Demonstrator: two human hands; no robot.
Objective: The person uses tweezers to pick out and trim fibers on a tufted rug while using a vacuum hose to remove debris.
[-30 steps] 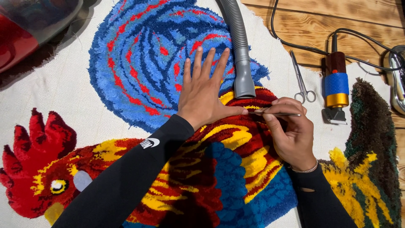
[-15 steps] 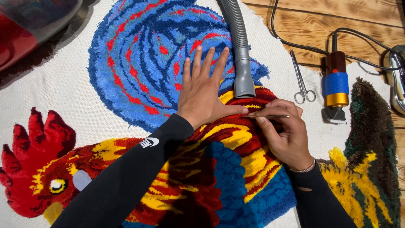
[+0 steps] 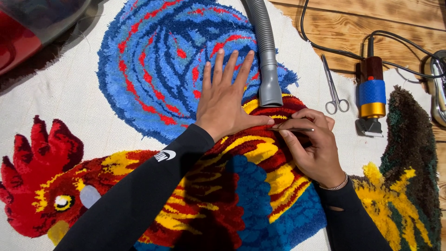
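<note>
A tufted rooster rug [image 3: 153, 83] in blue, red and yellow lies flat across the white backing cloth. My left hand [image 3: 225, 100] rests flat on it, fingers spread, pressing down the pile by the red and yellow stripes. My right hand [image 3: 313, 146] pinches a thin metal tool [image 3: 292, 129], which lies level with its tip against the pile beside my left thumb. A grey vacuum hose nozzle [image 3: 269, 79] lies on the rug just beyond both hands.
Small silver scissors [image 3: 333, 90] lie on the cloth right of the nozzle. An electric trimmer [image 3: 370, 95] with blue and gold bands lies further right, its black cord running over the wooden boards. A red machine [image 3: 28, 32] sits at top left.
My right hand has shifted slightly along the stripes, and the thin tool shows again after being covered by my fingers. My left hand stays flat in place.
</note>
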